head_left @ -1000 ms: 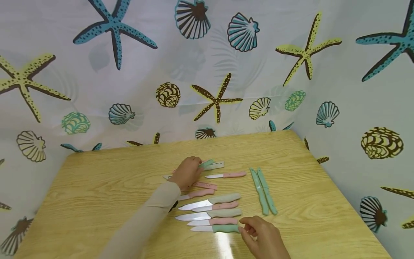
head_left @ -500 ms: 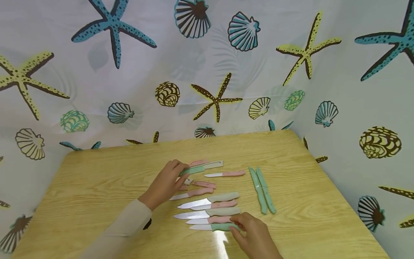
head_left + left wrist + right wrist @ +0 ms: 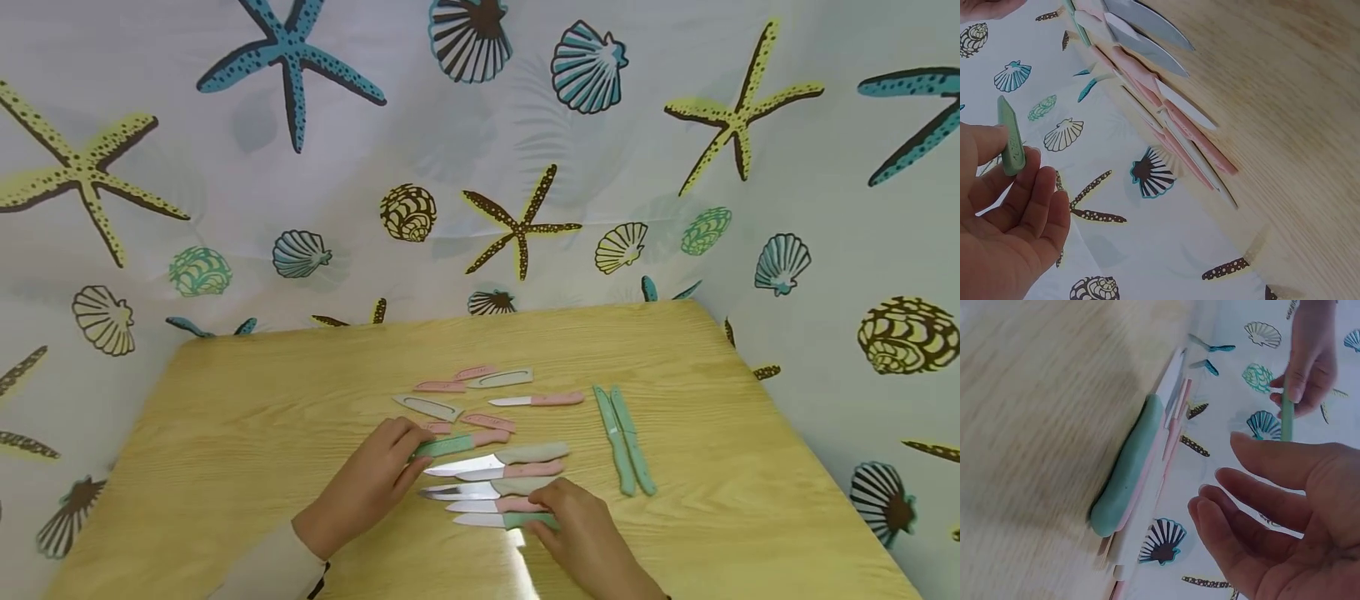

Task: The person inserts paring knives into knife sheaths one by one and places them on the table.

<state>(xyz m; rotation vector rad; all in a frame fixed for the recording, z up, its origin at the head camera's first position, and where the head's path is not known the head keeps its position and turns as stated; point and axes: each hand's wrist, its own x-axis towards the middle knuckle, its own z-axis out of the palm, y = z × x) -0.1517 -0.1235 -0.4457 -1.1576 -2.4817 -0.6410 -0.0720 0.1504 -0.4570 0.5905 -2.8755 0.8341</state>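
My left hand (image 3: pixel 371 475) pinches a green knife sheath (image 3: pixel 1012 140) between thumb and fingers, held above the table. In the head view the sheath overlaps a pink-handled knife. My right hand (image 3: pixel 585 529) hovers by the handle end of a green-handled knife (image 3: pixel 1129 469); its thumb and fingers are apart with nothing between them. That knife is nearest me in a row of knives, blades to the left. Beyond it lie a pink-handled knife (image 3: pixel 513 505), a beige-handled knife (image 3: pixel 525 487) and several more.
Loose sheaths lie farther back: a beige one (image 3: pixel 501 379), another beige sheath (image 3: pixel 429 407) and several pink ones (image 3: pixel 489 422). A lone pink-handled knife (image 3: pixel 555 400) lies near them. Two green sheathed knives (image 3: pixel 624 442) lie to the right. Patterned cloth (image 3: pixel 517 150) hangs behind the table.
My left hand has picked the green sheath out of the sheath pile and brought it toward me, over the knife row. My right hand has shifted slightly left. The view has turned slightly.
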